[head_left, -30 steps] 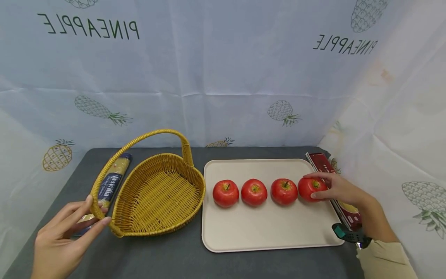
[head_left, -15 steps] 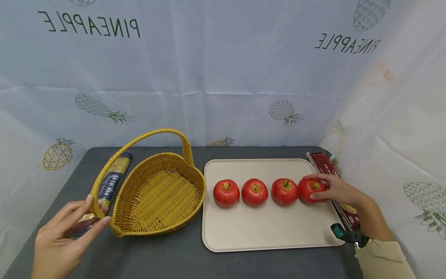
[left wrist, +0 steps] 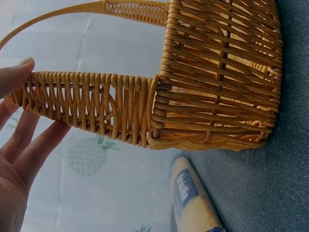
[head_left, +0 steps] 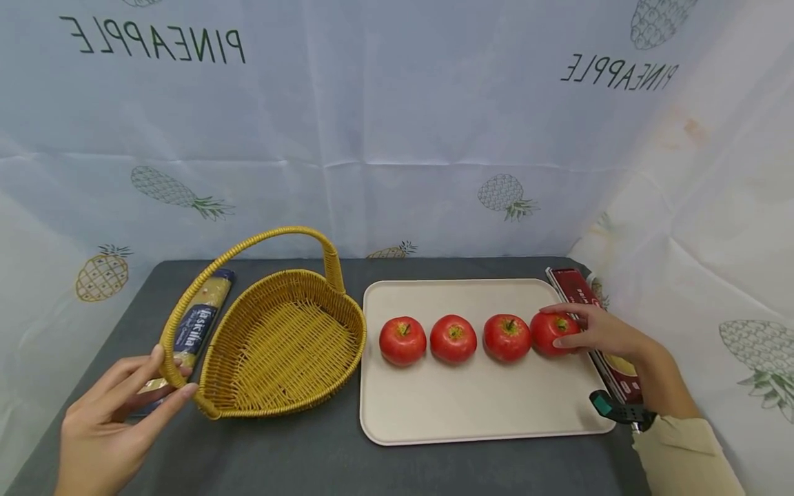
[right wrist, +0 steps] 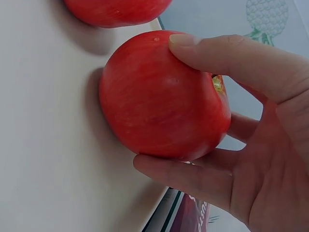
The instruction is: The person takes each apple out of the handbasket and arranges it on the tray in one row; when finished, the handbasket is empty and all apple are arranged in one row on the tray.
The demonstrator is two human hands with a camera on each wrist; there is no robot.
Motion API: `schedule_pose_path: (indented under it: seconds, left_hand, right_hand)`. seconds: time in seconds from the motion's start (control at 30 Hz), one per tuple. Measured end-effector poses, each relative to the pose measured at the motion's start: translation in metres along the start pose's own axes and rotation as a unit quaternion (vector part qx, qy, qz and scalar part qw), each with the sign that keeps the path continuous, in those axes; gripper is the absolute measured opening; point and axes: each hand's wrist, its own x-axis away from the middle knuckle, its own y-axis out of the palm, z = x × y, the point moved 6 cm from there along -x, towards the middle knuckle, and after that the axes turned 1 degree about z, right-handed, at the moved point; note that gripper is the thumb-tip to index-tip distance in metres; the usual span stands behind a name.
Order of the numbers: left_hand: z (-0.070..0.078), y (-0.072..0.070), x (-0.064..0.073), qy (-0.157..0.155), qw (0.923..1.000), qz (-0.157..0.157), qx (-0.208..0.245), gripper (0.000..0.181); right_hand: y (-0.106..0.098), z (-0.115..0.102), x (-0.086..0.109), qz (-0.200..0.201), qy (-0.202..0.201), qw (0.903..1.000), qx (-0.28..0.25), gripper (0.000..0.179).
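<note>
A yellow wicker basket with a tall arched handle stands on the left of the table. My left hand pinches the near end of that handle between thumb and fingers. In the left wrist view, the thumb lies on one side of the woven handle and the fingers on the other. On the tray's right side, my right hand grips a red apple. The right wrist view has thumb and fingers around this apple, close to the tray surface. Three more apples sit in a row to its left.
The beige tray lies right of the basket, almost touching it. A pasta packet lies behind the basket's handle at left. A dark red box lies along the tray's right edge. Printed pineapple cloth hangs behind and beside the table.
</note>
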Motion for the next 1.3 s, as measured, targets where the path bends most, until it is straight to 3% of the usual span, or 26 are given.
schedule_pose_path:
  seconds: [0.47, 0.7, 0.9, 1.13, 1.3]
  left_hand:
    - [0.0004, -0.0012, 0.0002, -0.025, 0.9992, -0.006, -0.030, 0.057]
    - [0.0006, -0.0008, 0.0011, -0.014, 0.9997, -0.004, -0.017, 0.054]
    - [-0.0004, -0.0006, 0.0000, -0.043, 0.9980, -0.008, -0.045, 0.059]
    - [-0.0008, 0.0017, 0.0008, -0.004, 1.0000, -0.002, -0.007, 0.055]
    - [-0.0003, 0.0002, 0.0033, -0.017, 0.9996, 0.002, -0.022, 0.054]
  right_hand:
    - [-0.0012, -0.0037, -0.0015, -0.011, -0.015, 0.9998, -0.006, 0.069]
    - [-0.0010, -0.0048, -0.0017, -0.016, -0.013, 0.9997, -0.016, 0.069]
    - [-0.0014, -0.0056, -0.0022, -0.012, -0.012, 0.9998, -0.008, 0.068]
    - [-0.0012, -0.0037, 0.0002, -0.009, -0.006, 0.9999, -0.011, 0.069]
    - [-0.0002, -0.0025, -0.0010, -0.007, -0.011, 0.9999, -0.007, 0.069]
